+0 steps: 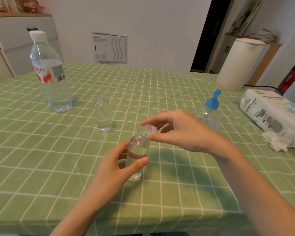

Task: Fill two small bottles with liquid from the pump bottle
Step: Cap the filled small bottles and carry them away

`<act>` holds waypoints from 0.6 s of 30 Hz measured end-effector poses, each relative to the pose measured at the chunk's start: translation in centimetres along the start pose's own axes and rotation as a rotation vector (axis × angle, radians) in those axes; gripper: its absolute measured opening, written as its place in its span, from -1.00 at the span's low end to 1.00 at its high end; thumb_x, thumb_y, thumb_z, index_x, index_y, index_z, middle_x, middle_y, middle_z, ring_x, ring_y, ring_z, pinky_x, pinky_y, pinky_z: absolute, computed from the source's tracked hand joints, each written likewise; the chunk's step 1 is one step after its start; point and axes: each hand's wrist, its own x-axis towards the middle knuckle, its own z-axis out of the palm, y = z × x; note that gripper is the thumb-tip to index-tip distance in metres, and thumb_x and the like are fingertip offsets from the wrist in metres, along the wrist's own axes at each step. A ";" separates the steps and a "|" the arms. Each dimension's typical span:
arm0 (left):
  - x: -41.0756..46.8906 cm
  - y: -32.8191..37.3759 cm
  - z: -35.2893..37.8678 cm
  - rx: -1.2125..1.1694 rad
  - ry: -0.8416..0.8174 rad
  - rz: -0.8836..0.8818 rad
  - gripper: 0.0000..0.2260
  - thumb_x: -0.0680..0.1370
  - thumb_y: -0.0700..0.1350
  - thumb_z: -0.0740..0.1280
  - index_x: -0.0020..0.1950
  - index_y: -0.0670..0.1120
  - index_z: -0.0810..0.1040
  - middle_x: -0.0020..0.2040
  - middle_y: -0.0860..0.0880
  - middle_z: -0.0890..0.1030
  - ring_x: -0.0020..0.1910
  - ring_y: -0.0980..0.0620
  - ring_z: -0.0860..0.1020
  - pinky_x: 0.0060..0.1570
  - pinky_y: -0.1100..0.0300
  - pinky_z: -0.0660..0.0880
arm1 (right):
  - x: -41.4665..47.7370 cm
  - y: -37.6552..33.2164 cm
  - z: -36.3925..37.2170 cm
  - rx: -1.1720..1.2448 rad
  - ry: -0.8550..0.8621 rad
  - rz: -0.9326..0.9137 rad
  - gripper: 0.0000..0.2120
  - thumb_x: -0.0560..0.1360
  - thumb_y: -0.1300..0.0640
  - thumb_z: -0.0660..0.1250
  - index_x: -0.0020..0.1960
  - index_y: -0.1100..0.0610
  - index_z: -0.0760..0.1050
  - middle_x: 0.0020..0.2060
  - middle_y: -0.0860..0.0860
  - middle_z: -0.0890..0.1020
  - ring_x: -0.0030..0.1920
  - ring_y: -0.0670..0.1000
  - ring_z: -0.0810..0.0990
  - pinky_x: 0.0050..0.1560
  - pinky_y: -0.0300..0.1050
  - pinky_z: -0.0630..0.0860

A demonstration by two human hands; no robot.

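Here, clear bottle [139, 149], part-filled, at middle of counter [58, 167], long axis near vertical, open mouth up; gripped round its body by left hand [114, 167]; cap [152, 128] pinched in right hand [182, 132] just beside mouth.

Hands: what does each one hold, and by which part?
The left hand grips a small bottle around its body; the right hand pinches a clear cap by its sides.

Green checked tablecloth [58, 159], blue pump [212, 101]

The left hand [112, 165] grips a small bottle [138, 154]; the right hand [180, 132] pinches its cap [151, 128].
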 end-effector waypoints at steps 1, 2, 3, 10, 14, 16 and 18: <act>0.0 0.0 0.0 0.001 -0.001 0.001 -0.64 0.20 0.24 0.39 -0.01 0.38 0.52 -0.03 0.24 0.64 -0.06 0.25 0.59 -0.12 0.30 0.51 | 0.0 0.0 0.0 0.019 0.002 0.000 -0.71 0.46 0.13 0.44 0.17 -0.03 0.58 -0.04 -0.10 0.66 -0.05 -0.20 0.60 -0.03 -0.37 0.54; 0.0 0.0 0.0 -0.001 -0.003 0.001 -0.64 0.21 0.22 0.40 -0.01 0.36 0.53 -0.04 0.23 0.64 -0.06 0.25 0.59 -0.14 0.32 0.51 | 0.0 0.0 -0.1 0.048 0.008 0.004 -0.71 0.45 0.14 0.44 0.16 -0.02 0.57 -0.05 -0.09 0.65 -0.05 -0.17 0.61 -0.01 -0.31 0.56; 0.1 0.0 0.0 -0.008 -0.002 0.001 -0.63 0.21 0.21 0.41 0.00 0.32 0.54 -0.05 0.21 0.65 -0.07 0.24 0.59 -0.16 0.35 0.52 | 0.0 0.0 -0.1 0.077 0.016 0.009 -0.72 0.44 0.15 0.46 0.13 0.01 0.55 -0.06 -0.07 0.64 -0.05 -0.13 0.62 0.00 -0.24 0.58; 0.5 -0.2 -0.1 -0.014 0.001 -0.006 -0.54 0.20 0.22 0.40 0.07 0.19 0.54 -0.05 0.17 0.65 -0.08 0.20 0.61 -0.14 0.40 0.52 | 0.1 -0.2 -0.4 0.159 0.030 0.000 -0.77 0.39 0.26 0.50 -0.04 0.09 0.51 -0.16 -0.10 0.62 -0.11 -0.05 0.65 0.00 -0.04 0.61; 0.5 -0.2 -0.2 0.014 -0.006 -0.005 -0.54 0.21 0.23 0.38 0.09 0.20 0.52 -0.04 0.20 0.64 -0.08 0.22 0.61 -0.15 0.34 0.54 | 0.2 -0.6 -0.5 0.182 0.020 -0.033 -0.77 0.39 0.25 0.50 0.01 0.11 0.58 -0.08 -0.03 0.66 -0.06 -0.08 0.65 0.02 -0.20 0.60; 0.6 -0.2 -0.2 0.022 -0.003 -0.003 -0.52 0.21 0.24 0.38 0.11 0.18 0.52 -0.04 0.20 0.64 -0.08 0.22 0.60 -0.14 0.29 0.54 | 0.3 -0.8 -0.5 0.171 0.008 -0.056 -0.76 0.40 0.25 0.49 0.05 0.12 0.61 -0.06 -0.01 0.68 -0.06 -0.09 0.65 0.04 -0.22 0.59; 0.7 -0.1 -0.2 0.026 -0.001 0.001 -0.53 0.22 0.23 0.38 0.10 0.18 0.53 -0.04 0.20 0.64 -0.08 0.22 0.60 -0.12 0.27 0.53 | 0.4 -1.0 -0.6 0.149 0.000 -0.073 -0.74 0.41 0.25 0.48 0.08 0.11 0.62 -0.05 -0.01 0.68 -0.04 -0.08 0.66 0.08 -0.16 0.58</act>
